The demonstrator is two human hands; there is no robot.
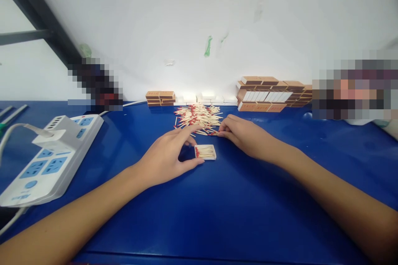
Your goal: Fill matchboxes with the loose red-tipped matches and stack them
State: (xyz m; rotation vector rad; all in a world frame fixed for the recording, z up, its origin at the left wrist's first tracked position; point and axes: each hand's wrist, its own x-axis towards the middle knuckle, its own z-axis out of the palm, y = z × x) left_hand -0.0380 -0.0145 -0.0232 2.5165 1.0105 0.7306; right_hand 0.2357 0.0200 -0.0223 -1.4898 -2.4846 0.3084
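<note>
A small white matchbox tray (205, 152) with a few red-tipped matches in it lies on the blue table (217, 207). My left hand (169, 156) curls round the tray's left side, thumb and forefinger holding it. Just behind lies a loose pile of matches (199, 116). My right hand (244, 134) rests at the pile's near right edge, its fingertips pinched on matches there.
A white and blue power strip (49, 159) with a plug and cable lies at the left. Stacks of brown matchbox sleeves (161, 98) and a larger stack (273, 95) stand along the white wall, with white trays (207, 98) between them.
</note>
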